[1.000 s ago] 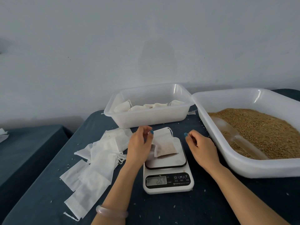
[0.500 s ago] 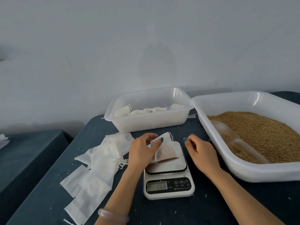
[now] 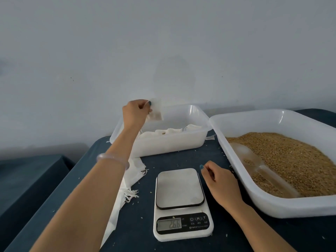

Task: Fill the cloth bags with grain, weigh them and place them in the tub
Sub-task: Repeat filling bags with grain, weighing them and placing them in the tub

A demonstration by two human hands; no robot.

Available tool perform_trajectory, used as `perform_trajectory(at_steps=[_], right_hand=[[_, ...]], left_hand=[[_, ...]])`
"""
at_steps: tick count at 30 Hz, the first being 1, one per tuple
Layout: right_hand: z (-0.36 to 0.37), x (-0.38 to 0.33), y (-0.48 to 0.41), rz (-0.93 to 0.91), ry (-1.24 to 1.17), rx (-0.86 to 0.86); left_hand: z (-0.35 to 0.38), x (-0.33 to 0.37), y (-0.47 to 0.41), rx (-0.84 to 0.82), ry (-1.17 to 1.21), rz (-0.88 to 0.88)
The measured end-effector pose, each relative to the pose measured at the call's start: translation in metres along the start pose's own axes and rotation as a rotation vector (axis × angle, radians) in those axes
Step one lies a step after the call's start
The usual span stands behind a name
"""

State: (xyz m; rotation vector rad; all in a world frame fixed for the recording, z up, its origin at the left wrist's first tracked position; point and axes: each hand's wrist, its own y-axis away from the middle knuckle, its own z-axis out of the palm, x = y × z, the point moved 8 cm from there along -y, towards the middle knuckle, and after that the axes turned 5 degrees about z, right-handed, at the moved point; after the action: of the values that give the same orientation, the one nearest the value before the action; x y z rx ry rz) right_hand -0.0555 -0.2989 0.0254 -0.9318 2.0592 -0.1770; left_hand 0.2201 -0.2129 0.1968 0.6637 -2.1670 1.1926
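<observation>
My left hand (image 3: 136,111) pinches a small filled cloth bag (image 3: 156,112) and holds it in the air above the left end of the clear tub (image 3: 198,140). Several filled bags (image 3: 169,131) lie inside that tub. The white kitchen scale (image 3: 181,204) sits in front of me with a bare platform and a lit display. My right hand (image 3: 218,180) rests on the table just right of the scale, fingers loosely curled, holding nothing. A large white tray (image 3: 272,206) of brown grain (image 3: 283,157) stands to the right, with a clear scoop (image 3: 263,171) lying in it.
Empty white cloth bags (image 3: 131,179) lie in a heap on the dark blue table (image 3: 145,233) under my left forearm. Loose grains are scattered over the cloth. A lower dark surface (image 3: 27,175) sits to the left. A pale wall stands right behind the tub.
My left hand lifted the filled bag off the scale platform and carried it up and back over the tub. The right hand stayed beside the scale.
</observation>
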Motion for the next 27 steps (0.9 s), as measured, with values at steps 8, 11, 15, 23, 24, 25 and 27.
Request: perform_trajectory(at_steps=[8,11,15,23,24,25,27], right_hand=[[0.002,-0.001,0.0,-0.034,-0.025,0.014],[0.002,-0.001,0.0,-0.036,-0.018,0.011],[0.002,-0.001,0.0,-0.026,-0.021,-0.002],[0.0,-0.002,0.003,-0.012,-0.051,-0.005],[0.0,-0.002,0.003,-0.007,-0.049,-0.009],[0.0,-0.002,0.003,-0.005,-0.044,-0.015],[0.0,-0.002,0.004,-0.006,-0.035,-0.02]], left_hand=[[0.058,-0.076,0.009,-0.463,-0.509,-0.033],[0.056,-0.092,0.015,-0.552,-0.534,-0.101],[0.047,-0.078,0.016,-0.659,-0.666,0.01],[-0.041,-0.041,0.041,-0.39,-0.54,0.137],[-0.05,-0.044,0.054,-0.456,-0.516,0.123],[-0.057,-0.05,0.069,-0.568,-0.522,0.093],[-0.071,-0.068,0.109,-0.844,-0.575,-0.01]])
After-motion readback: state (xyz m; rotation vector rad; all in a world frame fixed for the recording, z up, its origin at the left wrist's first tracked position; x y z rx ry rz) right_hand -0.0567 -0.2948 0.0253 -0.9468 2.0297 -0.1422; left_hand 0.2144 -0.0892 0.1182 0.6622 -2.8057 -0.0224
